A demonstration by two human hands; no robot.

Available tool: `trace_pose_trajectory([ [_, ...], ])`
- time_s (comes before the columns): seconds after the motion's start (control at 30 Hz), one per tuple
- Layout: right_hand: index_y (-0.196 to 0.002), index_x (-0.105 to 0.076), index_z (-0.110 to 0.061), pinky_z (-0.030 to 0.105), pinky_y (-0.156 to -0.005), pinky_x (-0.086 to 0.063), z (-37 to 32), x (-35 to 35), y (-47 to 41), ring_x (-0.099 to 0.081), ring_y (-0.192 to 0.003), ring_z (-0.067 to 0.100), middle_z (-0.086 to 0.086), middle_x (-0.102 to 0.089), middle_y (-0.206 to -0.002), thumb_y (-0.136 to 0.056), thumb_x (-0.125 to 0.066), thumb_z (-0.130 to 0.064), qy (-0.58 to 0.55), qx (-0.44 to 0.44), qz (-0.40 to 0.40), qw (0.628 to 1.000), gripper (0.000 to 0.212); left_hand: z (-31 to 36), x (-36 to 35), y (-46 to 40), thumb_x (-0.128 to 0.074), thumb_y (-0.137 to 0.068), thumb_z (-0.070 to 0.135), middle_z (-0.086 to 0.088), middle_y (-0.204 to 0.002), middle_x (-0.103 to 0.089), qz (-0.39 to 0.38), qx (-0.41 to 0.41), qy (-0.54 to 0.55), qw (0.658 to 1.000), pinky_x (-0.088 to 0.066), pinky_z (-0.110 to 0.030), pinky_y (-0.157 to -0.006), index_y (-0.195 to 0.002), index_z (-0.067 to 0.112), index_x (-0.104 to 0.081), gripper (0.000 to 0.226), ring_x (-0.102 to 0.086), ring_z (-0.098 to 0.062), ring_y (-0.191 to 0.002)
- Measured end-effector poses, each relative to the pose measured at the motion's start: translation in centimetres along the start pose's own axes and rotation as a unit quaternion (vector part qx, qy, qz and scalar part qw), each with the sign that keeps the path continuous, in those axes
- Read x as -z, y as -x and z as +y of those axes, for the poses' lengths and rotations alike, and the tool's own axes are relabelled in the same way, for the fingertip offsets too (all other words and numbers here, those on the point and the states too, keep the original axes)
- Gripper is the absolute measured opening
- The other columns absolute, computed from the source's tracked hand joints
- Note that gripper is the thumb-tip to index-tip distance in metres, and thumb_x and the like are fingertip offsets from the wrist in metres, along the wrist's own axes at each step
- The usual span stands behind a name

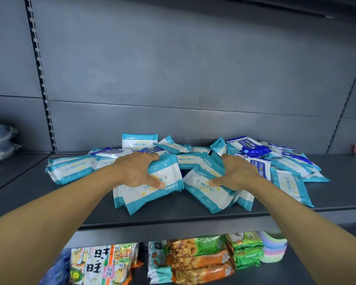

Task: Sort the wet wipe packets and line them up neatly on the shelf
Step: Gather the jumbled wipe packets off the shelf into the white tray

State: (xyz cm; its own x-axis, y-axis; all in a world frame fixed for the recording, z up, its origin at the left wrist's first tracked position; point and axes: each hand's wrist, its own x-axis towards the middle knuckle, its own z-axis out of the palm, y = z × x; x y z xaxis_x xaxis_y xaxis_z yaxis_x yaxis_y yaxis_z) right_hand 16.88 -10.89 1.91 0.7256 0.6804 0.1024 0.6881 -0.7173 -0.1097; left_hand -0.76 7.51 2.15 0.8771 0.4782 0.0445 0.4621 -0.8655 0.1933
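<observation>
At the far left edge of the dark grey metal shelf (29,188), clear plastic-wrapped goods (0,140) sit blurred, too indistinct to identify. Moving right, a heap of teal-and-white soft plastic wet wipe packets (70,169) sprawls across the shelf's middle, lying flat, overlapping and pointing every way; one packet (139,140) stands upright against the grey back panel (173,79).

The left hand (136,171) grips a small bundle of teal-and-white packets (150,192) at the front of the heap, fingers curled over the bundle's far edge and thumb pressed on its printed face. Just beside it, the right hand (236,173) holds a second fanned bundle (210,192) the same way, thumb on top and fingers wrapped behind. Both bundles rest on the shelf near its front lip.

Further right, dark blue-and-white packets (249,148) are mixed in among the teal ones, so the sorting looks barely begun.

These packets are probably light, squashy and slick-skinned, with flimsy sealed fins at each end. A stack likely slides apart if pinched only at the fins, so holding across the padded middle, thumb opposing fingers, seems the safest grip; squaring edges against the shelf should help line them up.

Below the shelf, colourful snack bags (103,262), orange and green wrapped packs (203,258) and pastel stacked items (273,247) fill the lower level.
</observation>
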Motion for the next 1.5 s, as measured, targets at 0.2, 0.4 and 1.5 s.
trace_pose_trajectory([
  [0.2, -0.14, -0.032, -0.017, 0.033, -0.085, -0.043, 0.5, 0.8, 2.7, -0.045, -0.124, 0.022, 0.002, -0.045, -0.138, -0.077, -0.065, -0.058, -0.131, -0.047, 0.054, 0.989, 0.082, 0.1, 0.7, 2.8, -0.065, -0.075, 0.062, 0.006, -0.124, -0.052, 0.043, 0.035, 0.035, 0.998, -0.046, -0.029, -0.083, -0.142, 0.03, -0.033, 0.081, -0.051, -0.015, -0.103],
  [0.4, -0.108, -0.049, -0.015, 0.036, -0.083, -0.045, 1.1, 1.9, 8.4, -0.051, -0.096, 0.021, 0.002, -0.056, -0.107, -0.074, -0.072, -0.053, -0.236, -0.072, 0.124, 0.961, 0.056, 1.7, 1.3, 7.4, -0.066, -0.078, 0.056, 0.009, -0.087, -0.059, 0.066, 0.019, 0.149, 0.986, -0.046, -0.022, -0.06, -0.107, 0.027, -0.048, 0.044, -0.059, -0.008, -0.075],
  [1.5, -0.098, -0.05, -0.015, 0.037, -0.064, -0.052, 34.0, -36.4, 37.3, -0.059, -0.072, 0.024, 0.002, -0.06, -0.083, -0.072, -0.071, -0.053, -0.183, -0.437, -0.115, 0.873, 0.051, 24.0, -49.3, 15.0, -0.071, -0.076, 0.049, 0.003, -0.116, -0.058, -0.338, -0.07, 0.11, 0.932, -0.047, -0.031, -0.083, -0.132, 0.022, -0.04, 0.07, -0.059, -0.019, -0.102],
])
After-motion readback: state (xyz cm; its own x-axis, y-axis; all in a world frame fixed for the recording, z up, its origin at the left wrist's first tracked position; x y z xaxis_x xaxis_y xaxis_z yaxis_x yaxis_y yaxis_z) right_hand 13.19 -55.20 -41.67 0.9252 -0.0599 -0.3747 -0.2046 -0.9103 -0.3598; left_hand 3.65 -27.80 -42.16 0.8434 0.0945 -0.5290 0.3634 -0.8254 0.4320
